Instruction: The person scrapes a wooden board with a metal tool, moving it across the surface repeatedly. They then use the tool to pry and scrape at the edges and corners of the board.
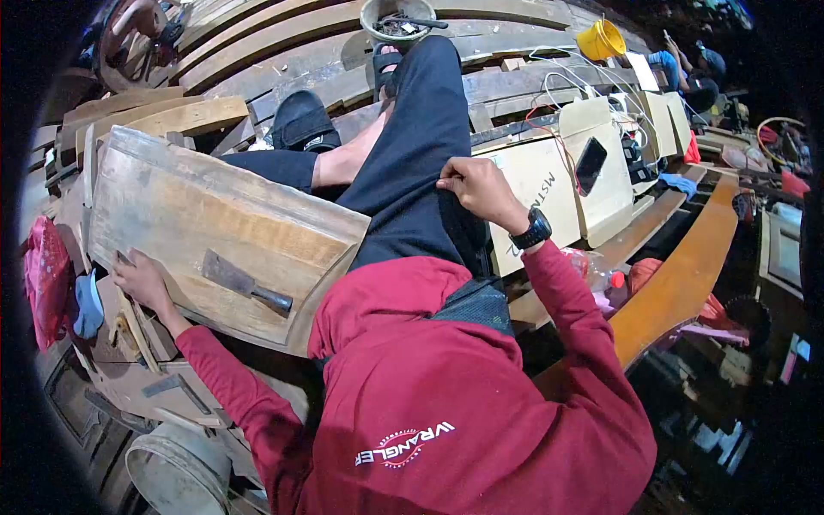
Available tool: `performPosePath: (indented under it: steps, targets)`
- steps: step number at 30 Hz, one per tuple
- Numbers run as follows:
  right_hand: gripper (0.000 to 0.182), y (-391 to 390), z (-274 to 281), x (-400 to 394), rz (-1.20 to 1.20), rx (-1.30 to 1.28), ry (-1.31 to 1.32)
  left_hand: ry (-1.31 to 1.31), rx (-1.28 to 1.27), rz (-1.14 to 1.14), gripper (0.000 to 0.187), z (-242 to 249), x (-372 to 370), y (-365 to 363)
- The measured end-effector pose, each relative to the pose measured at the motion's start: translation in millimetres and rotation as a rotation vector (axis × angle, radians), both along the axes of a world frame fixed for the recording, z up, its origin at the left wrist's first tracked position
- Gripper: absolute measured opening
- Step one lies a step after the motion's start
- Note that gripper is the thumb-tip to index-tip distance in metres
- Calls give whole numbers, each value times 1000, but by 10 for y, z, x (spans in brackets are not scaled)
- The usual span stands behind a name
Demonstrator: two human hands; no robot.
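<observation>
A wide wooden panel (197, 206) lies slanted at the left, its right end against my lap. On it rests a flat-bladed tool (245, 281) with a dark handle. My left hand (142, 279) is at the panel's lower left edge, fingers bent; whether they grip anything there is unclear. Over my raised knee, on the dark trousers (412, 189), my right hand (482, 190) is closed with fingertips pinched together; anything between them is too small to make out. A black watch is on that wrist.
Cardboard (536, 184) with a phone (590, 165) and cables lies to the right, near a long curved wooden piece (678, 275) and a plastic bottle (592, 270). Buckets (176, 468) stand lower left, top centre and top right. Another person (674, 64) is at the far upper right.
</observation>
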State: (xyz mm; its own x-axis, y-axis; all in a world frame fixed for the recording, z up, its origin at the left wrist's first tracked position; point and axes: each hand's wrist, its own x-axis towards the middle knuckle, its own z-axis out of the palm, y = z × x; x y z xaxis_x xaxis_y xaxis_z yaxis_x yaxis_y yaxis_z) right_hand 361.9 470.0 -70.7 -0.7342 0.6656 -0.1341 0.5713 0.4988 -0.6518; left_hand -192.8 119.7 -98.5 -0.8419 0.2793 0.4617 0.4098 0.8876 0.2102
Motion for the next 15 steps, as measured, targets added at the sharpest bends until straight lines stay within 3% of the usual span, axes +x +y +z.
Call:
performPosePath:
  steps: [9, 12, 15]
  targets:
    - [11, 32, -62, -42, -44, 61, 58, 11, 19, 8, 51, 10, 24, 25]
    - [19, 86, -87, -50, -42, -46, -7, -14, 12, 9, 52, 24, 17, 16]
    - [33, 156, -48, -115, -118, -79, -100, -79, -59, 51, 52, -287, -442, -278]
